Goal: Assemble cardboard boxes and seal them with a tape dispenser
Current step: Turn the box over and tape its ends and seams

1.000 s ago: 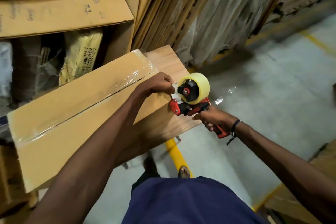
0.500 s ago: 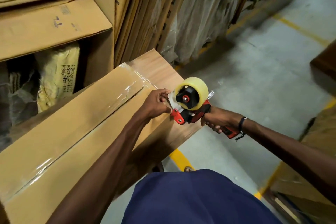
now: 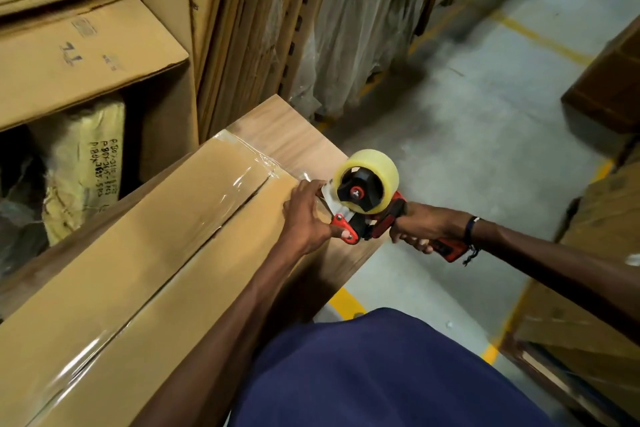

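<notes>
A long flat cardboard box (image 3: 114,288) lies on a wooden table (image 3: 298,142), with clear tape along its centre seam. At the box's right end my right hand (image 3: 419,229) grips the handle of a red and black tape dispenser (image 3: 363,204) that carries a roll of clear tape. My left hand (image 3: 306,215) sits at the dispenser's front, its fingers pinching the loose tape end by the red blade guard. The tape end itself is mostly hidden behind my fingers.
Large cardboard cartons (image 3: 79,55) and a yellow printed sack (image 3: 86,166) stand behind the table at the left. Flattened cardboard sheets (image 3: 249,21) and plastic-wrapped stock (image 3: 363,10) lean at the back. Concrete floor (image 3: 478,121) with yellow lines lies to the right, with more boxes (image 3: 595,288) at the right edge.
The view has shifted and come closer to the box's right end. Both hands stay on the dispenser, and my left hand's fingers have closed in on the tape at its front.
</notes>
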### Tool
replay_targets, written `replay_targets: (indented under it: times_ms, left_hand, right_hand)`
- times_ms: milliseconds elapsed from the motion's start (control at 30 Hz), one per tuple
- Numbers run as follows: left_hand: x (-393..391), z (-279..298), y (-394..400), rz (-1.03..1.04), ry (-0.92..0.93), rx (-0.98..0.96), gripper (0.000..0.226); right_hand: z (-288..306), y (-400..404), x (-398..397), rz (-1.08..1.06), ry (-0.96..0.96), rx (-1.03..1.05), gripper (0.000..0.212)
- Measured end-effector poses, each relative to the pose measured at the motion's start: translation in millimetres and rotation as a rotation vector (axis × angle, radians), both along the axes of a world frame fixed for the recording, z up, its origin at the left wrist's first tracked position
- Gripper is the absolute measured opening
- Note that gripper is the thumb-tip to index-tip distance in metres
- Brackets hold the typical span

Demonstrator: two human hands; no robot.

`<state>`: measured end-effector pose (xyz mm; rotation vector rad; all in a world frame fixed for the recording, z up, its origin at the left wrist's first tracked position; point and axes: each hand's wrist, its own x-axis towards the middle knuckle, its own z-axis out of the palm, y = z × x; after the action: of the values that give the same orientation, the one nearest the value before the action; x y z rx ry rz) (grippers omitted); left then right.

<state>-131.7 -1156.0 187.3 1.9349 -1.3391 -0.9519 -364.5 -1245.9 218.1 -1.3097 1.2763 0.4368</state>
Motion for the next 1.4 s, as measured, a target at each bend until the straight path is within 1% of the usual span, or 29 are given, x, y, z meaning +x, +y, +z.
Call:
replay_targets:
  times_ms: [100,167,233,367,500,667,733,800,900,933,1100,1200,1333,1400]
  left_hand:
    - [-1,-1,1,-0.007,-0.019,-0.017,0.103]
    - [-1,-4,0,-0.007,-0.024,-0.013,0.102]
    - [-2,-7,1,0.007,-0.022,-0.001,0.104]
    - [-3,-10,1,0.009,-0.026,0.024,0.107]
    - [-3,-9,1,0.011,-0.008,-0.007,0.105]
    - [1,-6,3,0.01,0.069,-0.07,0.094]
    - [0,-7,4,-0.003,0.067,-0.087,0.094]
    - [-2,-5,5,-0.014,0.068,-0.092,0.095]
    - [-8,-4,3,-0.015,0.053,-0.102,0.091]
    - [-10,-5,3,-0.005,0.052,-0.099,0.09]
    - [-6,-8,3,0.052,0.08,-0.121,0.088]
    - [-4,-8,2,0.049,0.083,-0.124,0.089]
    - [-6,-9,-2,0.045,0.031,-0.058,0.085]
    - [-6,-9,-3,0.034,0.009,-0.033,0.087]
  right_hand:
    - [1,1,2,0.004,-0.007,-0.013,0.023]
    - [4,0,2,0.008,0.004,-0.016,0.028]
    - [5,-2,3,0.013,0.026,-0.007,0.023]
    - [5,-5,4,0.029,0.038,0.014,0.023]
    - [5,-2,2,0.025,0.023,0.008,0.019]
    - [10,4,2,-0.004,-0.006,-0.031,0.019]
    - [12,7,0,-0.015,-0.005,-0.046,0.016]
    - [13,10,-5,-0.044,-0.001,-0.068,0.006]
    - [7,16,-13,-0.076,-0.017,-0.095,0.027]
    - [6,19,-13,-0.078,-0.022,-0.107,0.029]
    - [-2,22,-2,-0.079,-0.018,-0.185,0.021]
    - [-1,17,0,-0.078,-0.008,-0.158,0.023]
    - [-1,12,-1,-0.067,-0.013,-0.099,0.027]
    - [-3,8,-1,-0.059,-0.001,-0.079,0.03]
